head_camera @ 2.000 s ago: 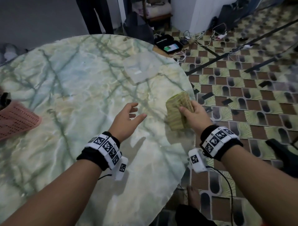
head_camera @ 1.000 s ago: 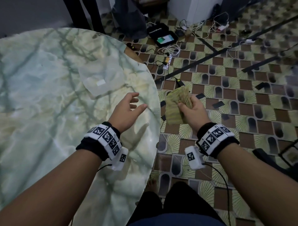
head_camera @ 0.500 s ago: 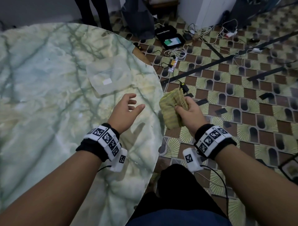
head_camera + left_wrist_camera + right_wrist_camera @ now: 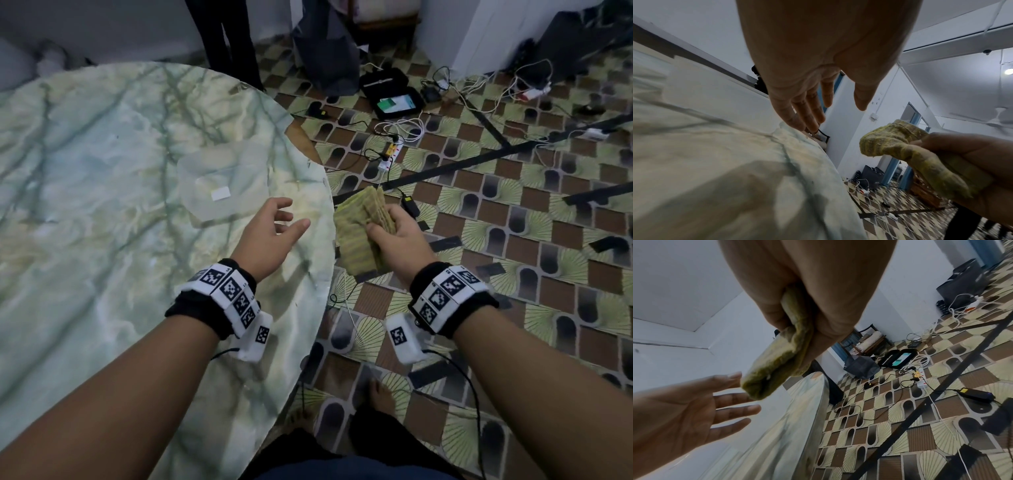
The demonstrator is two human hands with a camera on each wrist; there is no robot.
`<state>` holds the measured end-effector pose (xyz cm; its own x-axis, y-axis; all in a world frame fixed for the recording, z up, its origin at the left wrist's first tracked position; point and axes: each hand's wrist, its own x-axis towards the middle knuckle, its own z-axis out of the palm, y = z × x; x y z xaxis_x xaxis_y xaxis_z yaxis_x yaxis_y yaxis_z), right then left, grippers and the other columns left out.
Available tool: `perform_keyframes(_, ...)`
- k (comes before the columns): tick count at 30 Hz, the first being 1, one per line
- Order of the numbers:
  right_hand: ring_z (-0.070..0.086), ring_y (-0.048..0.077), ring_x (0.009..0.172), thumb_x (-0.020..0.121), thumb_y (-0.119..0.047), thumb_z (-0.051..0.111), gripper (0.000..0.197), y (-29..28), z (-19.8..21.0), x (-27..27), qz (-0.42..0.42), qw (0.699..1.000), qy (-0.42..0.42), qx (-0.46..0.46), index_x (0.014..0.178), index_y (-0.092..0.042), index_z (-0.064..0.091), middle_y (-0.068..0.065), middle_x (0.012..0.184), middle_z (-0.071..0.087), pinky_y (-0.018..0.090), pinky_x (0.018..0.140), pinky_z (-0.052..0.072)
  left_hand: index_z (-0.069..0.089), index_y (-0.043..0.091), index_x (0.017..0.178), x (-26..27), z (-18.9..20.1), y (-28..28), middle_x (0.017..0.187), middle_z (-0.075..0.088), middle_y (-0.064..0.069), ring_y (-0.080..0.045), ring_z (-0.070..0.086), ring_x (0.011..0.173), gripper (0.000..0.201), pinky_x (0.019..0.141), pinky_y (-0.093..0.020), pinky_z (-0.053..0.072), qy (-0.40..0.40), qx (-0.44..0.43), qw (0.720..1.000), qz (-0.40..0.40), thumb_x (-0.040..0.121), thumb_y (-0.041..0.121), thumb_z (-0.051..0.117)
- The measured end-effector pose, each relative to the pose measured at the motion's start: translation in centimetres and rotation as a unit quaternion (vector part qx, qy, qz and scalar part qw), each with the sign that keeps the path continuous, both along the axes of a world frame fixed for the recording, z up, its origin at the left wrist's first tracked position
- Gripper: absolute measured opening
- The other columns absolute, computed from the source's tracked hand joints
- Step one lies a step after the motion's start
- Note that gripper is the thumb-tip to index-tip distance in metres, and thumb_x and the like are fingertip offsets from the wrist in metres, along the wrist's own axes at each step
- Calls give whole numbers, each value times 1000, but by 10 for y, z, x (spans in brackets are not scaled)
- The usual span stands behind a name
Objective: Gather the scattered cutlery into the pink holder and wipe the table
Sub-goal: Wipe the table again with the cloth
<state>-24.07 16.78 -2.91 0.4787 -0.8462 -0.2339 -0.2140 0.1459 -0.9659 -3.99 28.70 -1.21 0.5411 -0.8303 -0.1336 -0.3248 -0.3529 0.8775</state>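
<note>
Marble-veined and glossy, the round tabletop point(image 4: 102, 205) lies to my left, its curved edge just left of the folded, nubby yellow-green cloth point(image 4: 359, 233) that my right hand point(image 4: 400, 240) clutches over the floor; my left hand point(image 4: 267, 236) hovers over the tabletop, fingers loosely spread; I see no pink holder or cutlery.

Folded yellow-green cloth point(image 4: 359, 233) off the round marbled table's point(image 4: 102, 205) right edge; bare green-veined tabletop

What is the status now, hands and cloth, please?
Left hand open, above the table. Right hand grips the folded cloth, just off the table edge. Holder and cutlery not in view. Nothing in the way.
</note>
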Motion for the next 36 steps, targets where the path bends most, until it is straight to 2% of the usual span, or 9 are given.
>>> perform_keyframes(3,72,18,95,100,-11,59,14,-32,3,-8,19,1000,-12,3,107,-22,62,4,107,72,42,82,62,51,23,138,-12,4,-24,118,61,4,-12,63,102,50,75,-17,47,-2,1,1000,30,94,39,68)
perform_keyframes(5,72,17,92,100,-8,58,15,-52,9,-13,30,999,-15,9,106,-21,61,3,104,72,36,76,61,51,22,138,-21,7,-38,118,61,4,-14,63,102,51,73,-15,48,-3,0,999,50,94,38,69)
perform_keyframes(11,70,25,102,100,-7,58,19,-106,13,-9,85,996,-6,8,116,-16,60,7,110,71,41,86,60,49,23,139,-33,9,-69,121,60,3,-13,64,102,52,74,-15,49,0,-2,995,97,94,37,69)
perform_keyframes(14,69,15,99,100,-7,57,23,-130,18,6,112,994,-6,-8,121,-16,59,1,110,70,35,87,59,48,21,141,-26,12,-86,121,60,2,-10,62,98,53,64,-6,47,-3,-5,993,118,95,36,69)
perform_keyframes(18,69,0,82,101,-5,56,20,-158,22,39,134,991,-8,-14,119,-12,58,-1,103,69,20,68,57,48,21,141,-5,15,-106,121,59,1,-2,59,90,52,56,-4,46,-10,-17,991,132,95,33,69)
perform_keyframes(22,71,12,89,101,-8,56,16,-178,28,77,163,987,-6,-6,116,-14,59,4,106,71,33,75,61,48,22,140,22,19,-118,122,59,1,-4,58,88,52,55,-8,48,-6,-26,988,152,95,35,69)
perform_keyframes(26,70,22,103,98,-12,60,21,-194,30,118,189,982,-8,-16,118,-18,61,6,114,70,42,85,61,47,24,141,49,23,-123,124,58,2,-7,60,96,53,54,-10,50,-6,-27,984,175,95,37,68)
perform_keyframes(31,69,21,102,99,-12,59,15,-206,34,167,252,968,1,-20,110,-23,60,4,111,69,41,86,60,47,23,141,77,25,-125,123,58,2,-2,59,91,53,59,-6,47,-17,-23,973,228,95,36,69)
perform_keyframes(36,68,12,90,98,-13,60,13,-227,31,206,323,945,0,-47,106,-23,60,-1,101,70,34,78,58,47,26,140,89,22,-135,121,60,6,-4,60,93,53,73,-12,44,-31,-3,955,294,94,40,68)
